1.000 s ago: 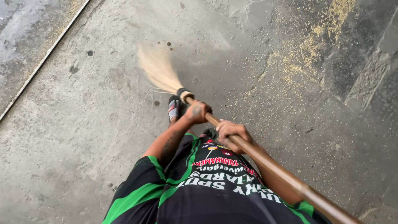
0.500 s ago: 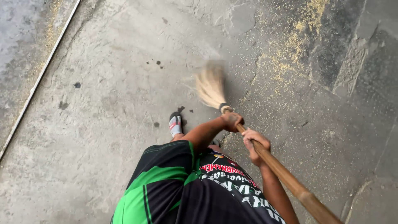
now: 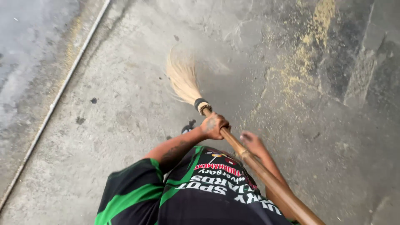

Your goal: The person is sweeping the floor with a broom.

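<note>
Head view: the broom (image 3: 233, 141) is clamped by the left hand (image 3: 213, 125) and right hand (image 3: 252, 143) at centre frame, its bristles (image 3: 182, 77) swung up-left since earlier, continuing the sweep across the concrete floor (image 3: 125, 104).

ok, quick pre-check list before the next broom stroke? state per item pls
1. Left hand closed on the broom handle, near the binding: ok.
2. Right hand gripping the handle: cannot tell; fingers blurred, lying against it.
3. Bristles down on the concrete floor: cannot tell, motion blur.
4. Yellow dust lies right of the bristles, unswept: not ok.
5. Foot apart from the bristles: ok.
6. Thin pipe along the left, away from the broom head: ok.
</note>
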